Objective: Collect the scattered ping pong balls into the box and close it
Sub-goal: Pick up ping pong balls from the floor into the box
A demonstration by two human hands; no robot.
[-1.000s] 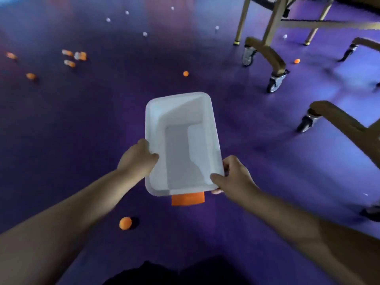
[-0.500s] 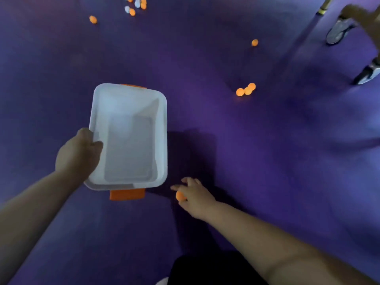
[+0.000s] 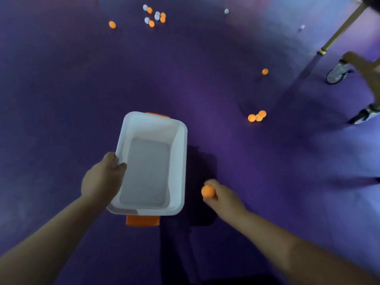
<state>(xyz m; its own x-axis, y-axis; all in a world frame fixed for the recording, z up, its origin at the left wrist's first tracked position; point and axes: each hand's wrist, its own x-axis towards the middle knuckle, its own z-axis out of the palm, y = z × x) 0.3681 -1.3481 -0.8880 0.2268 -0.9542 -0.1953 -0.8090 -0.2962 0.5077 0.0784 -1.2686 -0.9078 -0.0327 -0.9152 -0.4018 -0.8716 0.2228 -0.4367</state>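
A white box [image 3: 178,161] with orange handles hangs above the purple floor, nothing inside it. My left hand [image 3: 101,179] grips its left rim. My right hand [image 3: 221,197] is just right of the box, fingers closed around an orange ball [image 3: 208,191]. Three orange balls [image 3: 257,116] lie bunched on the floor ahead to the right, and a single orange one [image 3: 265,71] lies farther off. A cluster of white and orange balls [image 3: 155,16] lies far ahead, with another orange ball [image 3: 112,24] to its left.
Table legs on castor wheels [image 3: 337,73] stand at the right edge, with a second wheel [image 3: 364,116] nearer to me. Two white balls [image 3: 226,11] lie near the top right. The box's dark shadow falls on the floor between my hands.
My right hand let go of the box, reached down to the floor and took hold of an orange ball, now lifted. The box shifted left, held by my left hand alone. The view turned left.
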